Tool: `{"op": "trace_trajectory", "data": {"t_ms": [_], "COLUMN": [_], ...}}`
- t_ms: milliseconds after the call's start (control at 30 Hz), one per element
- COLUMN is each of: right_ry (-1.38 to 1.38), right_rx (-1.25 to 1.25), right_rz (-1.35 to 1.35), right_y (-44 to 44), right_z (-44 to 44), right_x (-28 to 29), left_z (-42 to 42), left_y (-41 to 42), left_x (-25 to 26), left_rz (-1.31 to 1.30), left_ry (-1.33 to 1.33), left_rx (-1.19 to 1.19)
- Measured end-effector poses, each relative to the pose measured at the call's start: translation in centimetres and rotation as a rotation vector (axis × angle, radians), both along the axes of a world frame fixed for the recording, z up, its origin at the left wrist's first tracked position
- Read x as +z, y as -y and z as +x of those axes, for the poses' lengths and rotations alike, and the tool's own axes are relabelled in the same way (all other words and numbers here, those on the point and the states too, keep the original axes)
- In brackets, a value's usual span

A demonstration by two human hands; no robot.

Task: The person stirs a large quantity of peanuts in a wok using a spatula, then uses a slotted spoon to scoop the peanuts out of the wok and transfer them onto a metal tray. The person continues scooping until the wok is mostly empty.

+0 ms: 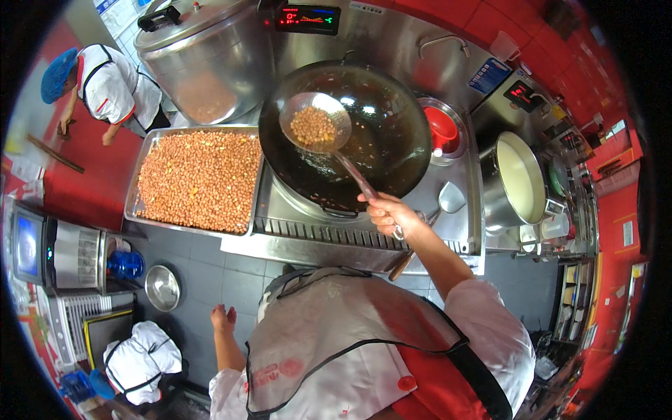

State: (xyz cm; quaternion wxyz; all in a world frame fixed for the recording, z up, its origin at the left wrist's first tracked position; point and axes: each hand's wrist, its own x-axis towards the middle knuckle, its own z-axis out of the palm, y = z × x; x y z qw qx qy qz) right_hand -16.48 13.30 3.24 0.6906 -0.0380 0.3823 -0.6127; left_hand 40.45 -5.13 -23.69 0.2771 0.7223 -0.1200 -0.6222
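My right hand (387, 214) grips the handle of a round metal skimmer (340, 116). In the skimmer's bowl lies a small heap of reddish-brown peanuts (313, 125), held over the left part of a large black wok (404, 173). Dark, shiny oil and a few loose peanuts show inside the wok. Left of it, a rectangular steel tray (190, 229) is covered with a thick layer of peanuts (202, 178). My left hand (224, 317) hangs low at my side above the floor, holding nothing, its fingers slightly apart.
A big lidded steel pot (210, 63) stands behind the tray. To the wok's right are a red funnel (440, 128) in a bowl, a wok spatula (450, 198), and a deep pot (488, 184) of pale liquid. A steel basin (163, 287) sits on the floor; two co-workers are at left.
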Motion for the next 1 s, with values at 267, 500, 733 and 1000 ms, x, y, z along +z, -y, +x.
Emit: {"op": "trace_trajectory", "data": {"t_ms": [267,500,733,1000], "right_ry": [-0.344,-0.950,-1.259,-0.444], "right_rx": [-0.013,0.042,0.296,0.284], "right_rz": [0.101,0.402,0.573,0.388], "right_y": [-0.7,-5.0,-7.2,-3.4], "right_z": [-6.7,-13.8,-15.1,-5.7], "right_x": [4.3,3.8,2.9,2.4], "left_z": [0.9,1.1,2.3,1.0], "left_y": [0.6,0.7,1.3,1.1], "left_x": [-2.6,-2.1,-2.0,-2.0], "left_rz": [0.050,0.056,0.106,0.075], "left_ry": [-0.066,-0.031,-0.010,-0.070], "left_rx": [0.042,0.036,0.028,0.043]}}
